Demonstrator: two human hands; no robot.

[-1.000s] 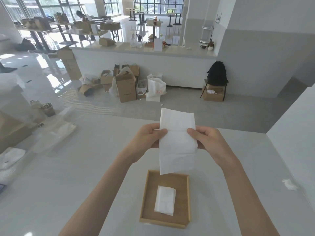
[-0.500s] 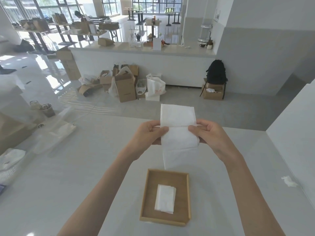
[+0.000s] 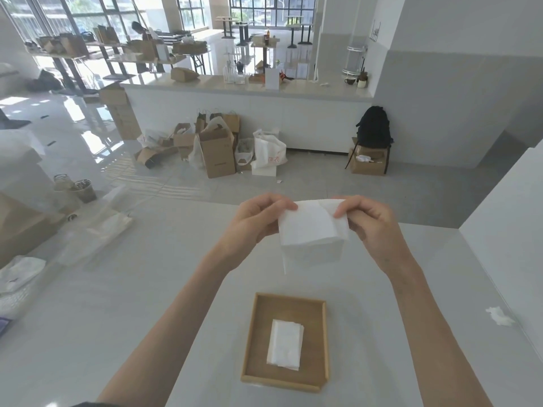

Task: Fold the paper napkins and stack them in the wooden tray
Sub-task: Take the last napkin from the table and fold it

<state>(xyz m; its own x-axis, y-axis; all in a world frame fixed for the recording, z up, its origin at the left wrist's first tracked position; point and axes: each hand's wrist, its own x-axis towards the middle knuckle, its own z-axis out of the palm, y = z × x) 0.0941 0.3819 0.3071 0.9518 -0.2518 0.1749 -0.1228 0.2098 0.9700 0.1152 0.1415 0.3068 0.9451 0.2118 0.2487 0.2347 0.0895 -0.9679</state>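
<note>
White table [image 3: 117, 304] carries the wooden tray [image 3: 249, 342]; above it, left hand [image 3: 255, 221] and right hand [image 3: 373, 227] pinch a napkin [image 3: 311, 233], apparently half-folded, over the folded stack [image 3: 285, 346].

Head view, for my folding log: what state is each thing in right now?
Napkin: folded over, held in the air above the table.
Left hand: pinching its upper left corner.
Right hand: pinching its upper right corner.
Wooden tray: on the table, holds folded napkins.
Napkin stack: flat in the tray.

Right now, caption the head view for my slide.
Both hands pinch a half-folded napkin above the wooden tray holding a folded stack.
</note>
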